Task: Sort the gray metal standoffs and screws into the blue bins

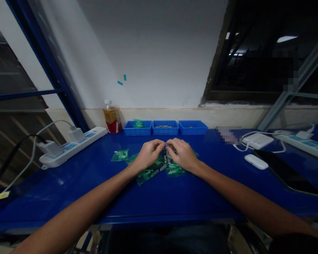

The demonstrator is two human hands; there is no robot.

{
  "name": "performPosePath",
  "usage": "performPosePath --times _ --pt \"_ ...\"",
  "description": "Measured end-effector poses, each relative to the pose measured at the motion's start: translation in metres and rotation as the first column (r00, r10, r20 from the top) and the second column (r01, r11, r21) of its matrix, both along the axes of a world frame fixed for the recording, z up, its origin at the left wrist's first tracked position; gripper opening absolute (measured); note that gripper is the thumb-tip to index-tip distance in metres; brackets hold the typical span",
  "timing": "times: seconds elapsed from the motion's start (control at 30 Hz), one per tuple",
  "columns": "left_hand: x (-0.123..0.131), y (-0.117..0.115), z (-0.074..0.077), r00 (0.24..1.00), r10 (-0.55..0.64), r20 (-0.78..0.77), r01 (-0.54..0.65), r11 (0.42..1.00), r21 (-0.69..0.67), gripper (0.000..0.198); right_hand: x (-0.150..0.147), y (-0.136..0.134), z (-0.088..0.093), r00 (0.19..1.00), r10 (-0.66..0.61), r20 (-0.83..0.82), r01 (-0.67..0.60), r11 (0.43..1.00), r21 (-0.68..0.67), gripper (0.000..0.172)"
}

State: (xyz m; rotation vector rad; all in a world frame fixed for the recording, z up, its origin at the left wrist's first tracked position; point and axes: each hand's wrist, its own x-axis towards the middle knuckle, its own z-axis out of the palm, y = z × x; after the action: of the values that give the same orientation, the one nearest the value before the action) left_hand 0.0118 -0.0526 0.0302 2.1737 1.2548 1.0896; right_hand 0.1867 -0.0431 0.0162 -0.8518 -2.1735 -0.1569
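My left hand (149,153) and my right hand (183,153) meet at the middle of the blue table, fingertips almost touching. Both are closed in a pinch; what sits between the fingertips is too small and dark to name. Beneath and around them lie several green-tinted plastic bags (148,175) with small parts inside. Loose small metal cylinders (168,157) show just under my right hand, partly hidden by its fingers. One more green bag (120,155) rests apart, left of my left hand.
Three blue bins (165,130) stand along the wall, the left one holding a green bag. A drink bottle (112,117) and a power strip (74,146) are at left. At right lie a phone (287,172), a white case (256,162) and a white charger (258,140) with cables.
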Motion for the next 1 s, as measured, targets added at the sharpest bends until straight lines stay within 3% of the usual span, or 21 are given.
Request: performPosePath --times 0.1,0.2,0.33,0.43,0.57,0.7,0.8,0.9,1.0 --pt "-0.001 0.004 0.0 0.999 -0.025 -0.033 0.023 0.999 -0.042 0.038 0.0 0.002 0.003 0.999 -0.005 0.052 0.002 0.998 0.065 0.015" --pt "-0.007 0.019 0.002 0.985 -0.059 -0.162 0.055 0.998 -0.031 0.037 0.009 0.018 0.009 0.997 -0.062 0.039 0.059 0.996 0.07 0.016" --pt "-0.021 0.054 -0.003 0.911 -0.016 -0.411 0.064 0.992 0.104 0.026 0.042 0.068 0.016 0.953 -0.304 0.009 0.304 0.953 -0.009 0.018" --pt "-0.028 0.076 -0.012 0.839 -0.08 -0.539 0.14 0.988 0.071 0.03 0.074 0.11 0.017 0.877 -0.476 0.062 0.48 0.872 -0.094 0.02" --pt "-0.029 0.09 -0.019 0.823 -0.142 -0.55 0.198 0.979 0.043 0.016 0.104 0.147 0.018 0.802 -0.582 0.138 0.598 0.782 -0.176 0.018" --pt "-0.025 0.091 -0.017 0.888 -0.139 -0.438 0.153 0.988 -0.004 0.012 0.105 0.156 0.019 0.766 -0.627 0.141 0.643 0.745 -0.179 0.023" --pt "-0.019 0.089 -0.013 0.947 -0.159 -0.278 0.131 0.984 -0.117 0.013 0.083 0.136 0.019 0.81 -0.579 0.096 0.586 0.804 -0.101 0.026" --pt "-0.014 0.085 -0.01 0.978 -0.169 -0.12 0.138 0.964 -0.227 0.02 0.049 0.095 0.015 0.947 -0.302 0.111 0.311 0.948 -0.073 0.025" --pt "-0.013 0.081 -0.011 0.978 -0.207 0.004 0.198 0.932 -0.305 0.028 0.021 0.059 0.009 0.976 -0.069 0.208 0.09 0.991 -0.096 0.026"
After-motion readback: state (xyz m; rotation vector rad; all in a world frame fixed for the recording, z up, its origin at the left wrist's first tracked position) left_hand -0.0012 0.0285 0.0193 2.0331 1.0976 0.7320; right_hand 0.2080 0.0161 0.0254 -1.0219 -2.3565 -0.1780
